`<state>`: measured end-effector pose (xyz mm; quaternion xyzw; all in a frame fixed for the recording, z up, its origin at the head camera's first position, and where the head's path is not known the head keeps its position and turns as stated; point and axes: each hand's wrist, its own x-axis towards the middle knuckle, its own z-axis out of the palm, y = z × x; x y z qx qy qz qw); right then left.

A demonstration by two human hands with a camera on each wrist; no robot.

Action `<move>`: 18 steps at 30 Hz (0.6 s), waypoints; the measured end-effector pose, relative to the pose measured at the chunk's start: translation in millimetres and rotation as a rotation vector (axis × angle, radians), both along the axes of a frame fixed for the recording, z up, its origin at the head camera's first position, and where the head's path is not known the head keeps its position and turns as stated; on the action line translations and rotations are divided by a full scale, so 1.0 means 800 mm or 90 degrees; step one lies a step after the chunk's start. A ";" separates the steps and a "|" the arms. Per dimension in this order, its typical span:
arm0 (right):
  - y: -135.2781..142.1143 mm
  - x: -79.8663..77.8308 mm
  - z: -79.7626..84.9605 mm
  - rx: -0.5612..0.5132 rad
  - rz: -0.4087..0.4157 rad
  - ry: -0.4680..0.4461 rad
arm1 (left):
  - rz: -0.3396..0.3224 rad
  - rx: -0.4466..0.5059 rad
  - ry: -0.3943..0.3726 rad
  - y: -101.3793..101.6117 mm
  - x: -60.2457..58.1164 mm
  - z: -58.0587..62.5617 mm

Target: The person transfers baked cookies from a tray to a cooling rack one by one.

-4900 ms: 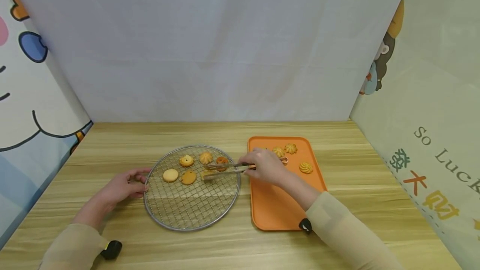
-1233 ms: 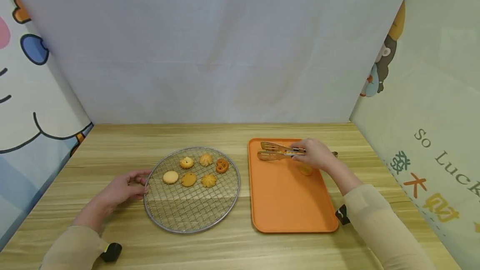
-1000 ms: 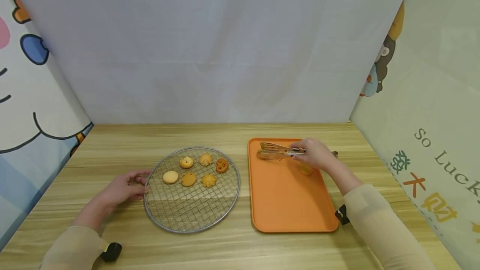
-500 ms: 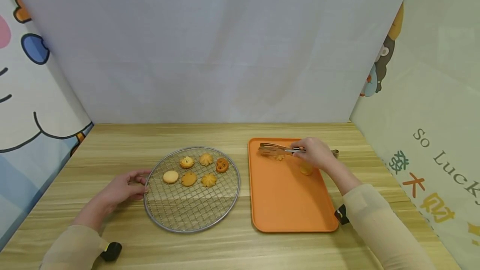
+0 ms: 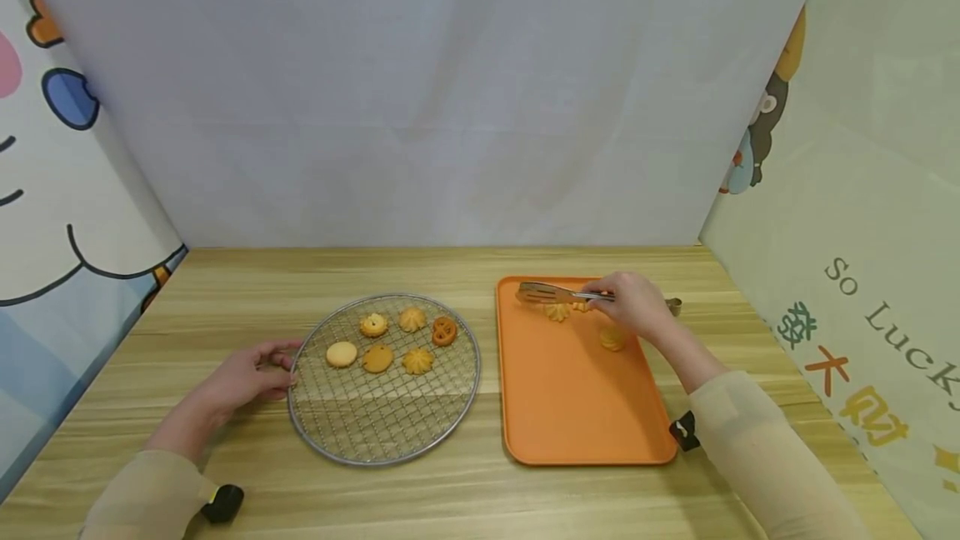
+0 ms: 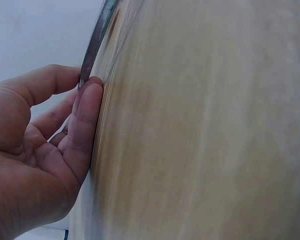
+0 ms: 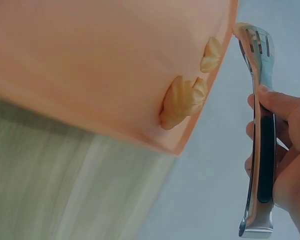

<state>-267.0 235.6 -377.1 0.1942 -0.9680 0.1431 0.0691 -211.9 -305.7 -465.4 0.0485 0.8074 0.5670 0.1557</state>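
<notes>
My left hand (image 5: pixel 243 375) pinches the left rim of the round wire rack (image 5: pixel 375 463) between thumb and fingers; its metal edge (image 6: pixel 93 50) shows close in the left wrist view. Several cookies lie on the rack, among them a pretzel-shaped one (image 5: pixel 444 331) and a flower-shaped one (image 5: pixel 417 361). My right hand (image 5: pixel 630 302) grips metal food tongs (image 5: pixel 551 293) low over the back of the orange tray (image 5: pixel 585 415). The tong arms are close together, with a pale yellow cookie edge (image 7: pixel 238 31) at their tips. Under the tongs sits a flower-shaped cookie (image 5: pixel 557 312).
A swirled cookie (image 5: pixel 612 338) lies on the tray under my right hand, and another cookie (image 5: pixel 581 307) is partly hidden by the tongs. Rack and tray stand side by side on a wooden table (image 5: pixel 420 507), with a pale cloth (image 5: pixel 450 107) behind.
My right hand has carried the tongs from rack to tray, leaving a flower-shaped cookie on the rack. In the last second the tong arms have drawn together. My left hand has stayed put.
</notes>
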 end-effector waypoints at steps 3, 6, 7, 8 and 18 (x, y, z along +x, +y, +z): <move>-0.002 0.002 0.004 -0.003 0.007 0.011 | -0.002 0.000 -0.001 0.000 0.000 0.000; -0.004 0.006 0.010 -0.007 0.018 0.018 | -0.004 -0.001 -0.002 0.001 0.000 0.002; -0.005 0.007 0.012 -0.009 0.021 0.018 | -0.004 -0.001 -0.002 0.001 0.000 0.002; -0.005 0.008 0.014 -0.012 0.025 0.019 | -0.004 -0.001 -0.002 0.001 0.000 0.002; -0.019 0.023 0.041 -0.033 0.081 0.058 | -0.009 -0.002 0.005 0.000 -0.001 0.001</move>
